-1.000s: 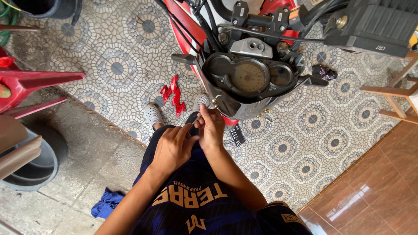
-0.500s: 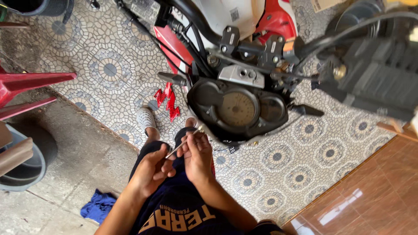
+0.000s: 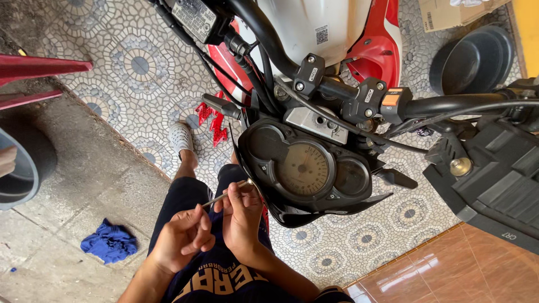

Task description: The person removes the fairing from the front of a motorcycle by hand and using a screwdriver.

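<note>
Holding a thin metal rod (image 3: 227,196) between both hands, the person stands just behind the instrument cluster (image 3: 306,168) of a red and white motorcycle (image 3: 314,33). The left hand (image 3: 182,238) has its fingers (image 3: 197,224) curled shut around the rod's lower end, thumb and forefinger pinching it. The right hand (image 3: 242,216) closes its fingers around the rod higher up, near the tip, which lies just beside the left edge of the black cluster housing. The rod slants upward to the right.

Black handlebars (image 3: 449,104) run across above the round central dial, with cables looping around the clamps. A small pile of red parts (image 3: 210,119) lies on the patterned tile floor (image 3: 140,62) near a foot in a white perforated shoe (image 3: 181,137). A crumpled blue rag (image 3: 109,242) rests on the bare concrete at lower left, well apart from the hands. A dark round basin (image 3: 474,59) sits at upper right, and a grey bucket (image 3: 25,168) shows at the left edge.
</note>
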